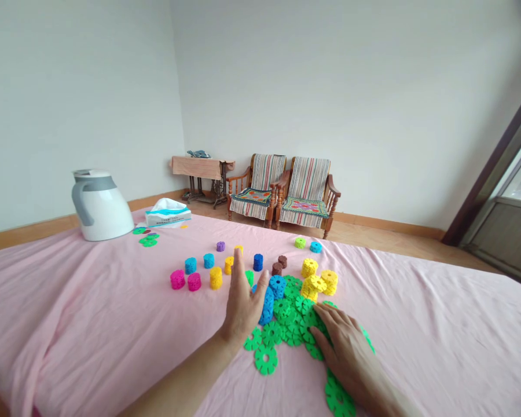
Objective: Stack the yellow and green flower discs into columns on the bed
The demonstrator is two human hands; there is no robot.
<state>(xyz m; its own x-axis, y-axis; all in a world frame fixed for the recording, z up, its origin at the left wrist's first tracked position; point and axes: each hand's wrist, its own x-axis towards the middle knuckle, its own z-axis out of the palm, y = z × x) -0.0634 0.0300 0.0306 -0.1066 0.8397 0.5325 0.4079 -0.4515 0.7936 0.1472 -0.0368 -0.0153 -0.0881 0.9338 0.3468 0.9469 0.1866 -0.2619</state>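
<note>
My left hand (pixel 243 301) stands on its edge on the pink sheet, fingers up and spread, holding nothing. Its thumb side is beside a leaning blue stack of foam snowflake discs (pixel 267 307), with a shorter blue stack (pixel 276 286) just behind. My right hand (pixel 347 353) lies palm down on a loose heap of flat green discs (pixel 290 330), its fingers resting on them without gripping. Farther back stand short stacks in magenta (pixel 178 280), cyan (pixel 190 265), yellow (pixel 309 268) and brown (pixel 276 269).
The pieces lie on a pink bedsheet (pixel 91 301). A white jug (pixel 102 205) lies tilted at the back left, near a tissue box (pixel 167 215) and a few green discs (pixel 146 239). Two wooden armchairs (pixel 282 191) and a treadle table (pixel 202 174) stand beyond the bed.
</note>
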